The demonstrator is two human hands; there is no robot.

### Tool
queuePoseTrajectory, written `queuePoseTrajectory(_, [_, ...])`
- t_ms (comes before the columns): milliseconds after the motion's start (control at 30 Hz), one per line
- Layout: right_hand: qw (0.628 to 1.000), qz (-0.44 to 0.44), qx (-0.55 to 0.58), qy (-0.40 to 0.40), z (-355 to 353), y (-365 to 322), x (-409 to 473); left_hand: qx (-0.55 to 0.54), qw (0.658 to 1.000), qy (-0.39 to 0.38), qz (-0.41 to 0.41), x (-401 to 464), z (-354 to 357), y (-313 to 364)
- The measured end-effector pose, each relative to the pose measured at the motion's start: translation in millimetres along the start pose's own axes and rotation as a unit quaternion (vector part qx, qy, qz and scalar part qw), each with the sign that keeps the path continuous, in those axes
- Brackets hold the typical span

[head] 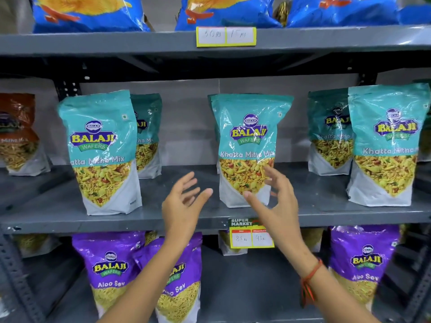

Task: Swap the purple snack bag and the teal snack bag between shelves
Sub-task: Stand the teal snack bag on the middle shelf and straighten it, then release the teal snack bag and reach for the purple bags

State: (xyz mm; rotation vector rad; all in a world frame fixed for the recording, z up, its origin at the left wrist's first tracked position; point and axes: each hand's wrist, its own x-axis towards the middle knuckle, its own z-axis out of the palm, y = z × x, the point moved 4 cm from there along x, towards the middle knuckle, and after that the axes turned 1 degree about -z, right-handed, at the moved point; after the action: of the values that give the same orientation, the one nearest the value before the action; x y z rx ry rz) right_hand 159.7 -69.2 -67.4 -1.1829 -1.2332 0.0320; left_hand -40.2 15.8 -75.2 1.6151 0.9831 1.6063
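A teal snack bag stands upright in the middle of the middle shelf. My right hand is open just in front of its lower right part, fingers spread, apparently not gripping it. My left hand hovers open to the bag's left, holding nothing. Other teal bags stand at the left and right. On the lower shelf stand purple snack bags: one at the left, one partly behind my left forearm, one at the right.
Blue snack bags fill the top shelf. A brown-topped bag stands at the far left of the middle shelf. A yellow price tag hangs on the middle shelf's front edge. An open gap lies on the lower shelf between the purple bags.
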Motion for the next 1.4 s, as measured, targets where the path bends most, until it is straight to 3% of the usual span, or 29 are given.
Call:
queuePoseTrajectory(133, [0.997,-0.069,0.010,-0.019,30,-6,-58,-0.005,0.997,0.081,0.016,-44,-45,-29])
queuePoseTrajectory(267, [0.989,-0.054,0.001,-0.139,74,36,-118,0.028,0.993,0.103,-0.040,-82,-85,-107])
queuePoseTrajectory(400, [0.965,0.100,-0.033,-0.239,118,114,-153,0.071,0.983,0.088,-0.144,-112,-114,-197])
queuePoseTrajectory(500, [0.898,0.231,-0.080,-0.366,152,177,-180,0.108,0.963,-0.008,-0.248,-129,-119,-249])
queuePoseTrajectory(600, [0.855,0.262,-0.089,-0.438,178,205,-200,0.129,0.938,-0.073,-0.312,-137,-119,-277])
queuePoseTrajectory(800, [0.848,0.303,-0.059,-0.430,207,226,-218,0.143,0.917,-0.150,-0.342,-138,-114,-303])
queuePoseTrajectory(967, [0.859,0.319,-0.045,-0.399,202,233,-218,0.162,0.924,-0.127,-0.323,-136,-105,-308])
queuePoseTrajectory(1400, [0.878,0.366,-0.084,-0.297,101,271,-184,0.138,0.926,-0.189,-0.296,-131,7,-309])
